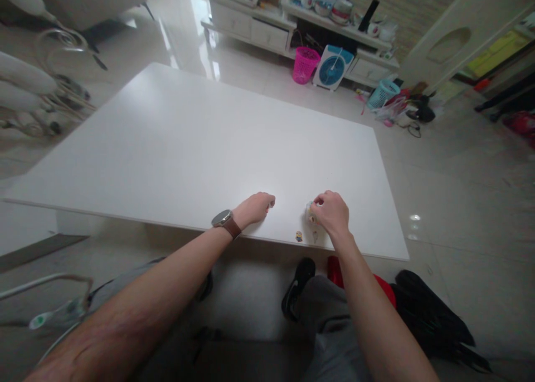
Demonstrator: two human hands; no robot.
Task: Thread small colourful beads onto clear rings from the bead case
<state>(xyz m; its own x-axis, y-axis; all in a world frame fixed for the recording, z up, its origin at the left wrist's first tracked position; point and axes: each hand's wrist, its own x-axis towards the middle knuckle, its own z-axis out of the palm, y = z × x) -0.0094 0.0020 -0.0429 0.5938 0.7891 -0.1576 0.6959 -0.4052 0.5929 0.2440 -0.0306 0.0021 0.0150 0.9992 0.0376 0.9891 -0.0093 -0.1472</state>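
Note:
My right hand [335, 210] is closed in a pinch at a small, see-through, crinkled item with coloured patches [310, 214], low over the white table. Its exact kind is too small to tell, and the fingers partly cover it. My left hand [259, 205] rests near the table's front edge with its fingers curled inward, to the left of the right hand. Whatever those curled fingers hold, if anything, is hidden. Between the hands, close to the front edge, lies a small yellow and blue cartoon-figure sticker [298, 236]. A paler small piece [315, 236] lies beside it, below the right hand.
The white table [234, 131] stretches away in front of me. Beyond it, on the tiled floor, stand a pink basket [305, 64], a blue and white fan [332, 68] and a light blue basket [382, 94]. A low cabinet [251, 25] lines the back wall.

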